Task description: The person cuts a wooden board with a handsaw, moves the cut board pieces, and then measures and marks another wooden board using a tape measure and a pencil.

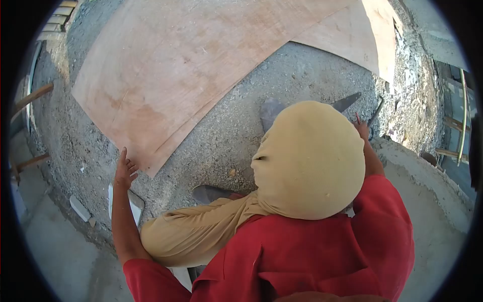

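Plywood sheet (176, 70), eleven o'clock; left hand (125, 170), nine o'clock, fingers loosely parted at its edge; right hand (363, 129), three o'clock, grip cannot be told; dark tapered piece (347, 102), just beside.

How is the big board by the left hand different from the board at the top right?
The left board shows much more surface than the right board. The right board has a bright sunlit strip; the left board is mostly shaded. Both look flat, brownish and lie over gravel.
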Tool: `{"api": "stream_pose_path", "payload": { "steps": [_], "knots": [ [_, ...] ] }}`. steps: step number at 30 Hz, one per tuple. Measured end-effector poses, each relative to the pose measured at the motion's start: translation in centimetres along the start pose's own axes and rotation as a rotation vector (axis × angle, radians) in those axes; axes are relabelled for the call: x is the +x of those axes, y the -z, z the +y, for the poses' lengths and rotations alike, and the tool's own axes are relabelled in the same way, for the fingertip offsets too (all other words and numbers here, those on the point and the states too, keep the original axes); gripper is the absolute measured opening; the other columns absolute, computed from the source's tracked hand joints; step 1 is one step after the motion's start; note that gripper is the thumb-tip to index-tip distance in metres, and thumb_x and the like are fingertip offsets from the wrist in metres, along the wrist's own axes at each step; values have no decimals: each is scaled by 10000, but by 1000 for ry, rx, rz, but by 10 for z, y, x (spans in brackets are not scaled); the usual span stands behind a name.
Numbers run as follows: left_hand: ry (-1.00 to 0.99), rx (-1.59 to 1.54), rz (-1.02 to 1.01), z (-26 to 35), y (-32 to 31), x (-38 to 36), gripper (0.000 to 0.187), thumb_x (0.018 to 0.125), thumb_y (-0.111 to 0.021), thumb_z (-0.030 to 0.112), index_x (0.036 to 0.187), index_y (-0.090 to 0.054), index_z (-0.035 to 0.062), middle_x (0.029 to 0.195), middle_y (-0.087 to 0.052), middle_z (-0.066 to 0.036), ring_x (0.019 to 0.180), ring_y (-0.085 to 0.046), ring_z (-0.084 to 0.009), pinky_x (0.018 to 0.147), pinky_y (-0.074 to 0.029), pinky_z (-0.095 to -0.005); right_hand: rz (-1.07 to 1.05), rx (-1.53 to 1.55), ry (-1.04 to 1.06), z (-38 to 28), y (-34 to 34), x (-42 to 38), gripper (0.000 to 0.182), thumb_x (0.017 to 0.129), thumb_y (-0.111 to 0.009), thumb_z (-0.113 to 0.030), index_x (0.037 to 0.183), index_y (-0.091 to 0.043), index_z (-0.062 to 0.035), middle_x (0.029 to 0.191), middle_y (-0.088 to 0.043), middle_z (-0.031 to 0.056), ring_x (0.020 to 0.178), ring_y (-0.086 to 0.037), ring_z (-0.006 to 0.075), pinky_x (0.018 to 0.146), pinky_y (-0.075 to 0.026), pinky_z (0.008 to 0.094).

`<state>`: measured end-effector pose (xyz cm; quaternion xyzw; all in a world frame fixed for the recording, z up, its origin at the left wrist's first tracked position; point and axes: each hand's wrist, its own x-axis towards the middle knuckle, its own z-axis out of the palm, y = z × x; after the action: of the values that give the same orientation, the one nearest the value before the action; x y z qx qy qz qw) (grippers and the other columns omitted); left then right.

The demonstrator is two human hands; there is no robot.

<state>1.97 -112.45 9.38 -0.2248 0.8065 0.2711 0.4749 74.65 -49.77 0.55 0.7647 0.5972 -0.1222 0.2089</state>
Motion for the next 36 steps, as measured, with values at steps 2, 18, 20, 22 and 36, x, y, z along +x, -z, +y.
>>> {"api": "stream_pose_path", "payload": {
  "steps": [2,18,20,22,36],
  "knots": [
    [57,16,-19,-7,-6,-11,1291,774,-585,871,1568,-261,-95,1491,-461,-222,1155,-572,-291,1034,-421,-493,34,-102,134,40,-49,66,678,848,-622,-451,1333,-562,19,1317,-619,297,1227,-607,473,1034,-483,519],
    [-227,909,123,4,1,22,781,874,-646,693,1062,-740,-59,904,-739,-193,787,-715,-336,752,-557,-448,76,-20,102,-18,-1,21,640,819,-740,-325,1356,-566,-23,1298,-645,232,1185,-644,411,1003,-515,459],
    [-296,839,181,6,0,22,726,893,-645,645,1088,-744,-47,931,-745,-186,832,-720,-325,801,-554,-443,93,52,107,-17,12,14,642,815,-747,-318,1357,-566,-25,1296,-646,230,1182,-646,408,1001,-517,456],
    [-366,818,224,14,-5,18,683,911,-642,605,1108,-744,-41,958,-750,-183,875,-722,-321,842,-549,-437,106,141,109,-15,25,8,644,812,-753,-311,1358,-566,-27,1293,-647,228,1179,-647,405,999,-518,452],
    [-579,133,-280,85,-96,-77,764,963,-604,623,1375,-594,-22,1190,-658,-145,1030,-642,-223,941,-518,-373,-216,584,1068,-268,91,-179,663,786,-800,-263,1366,-567,-41,1277,-655,213,1161,-659,384,986,-528,428]
  ]
}}
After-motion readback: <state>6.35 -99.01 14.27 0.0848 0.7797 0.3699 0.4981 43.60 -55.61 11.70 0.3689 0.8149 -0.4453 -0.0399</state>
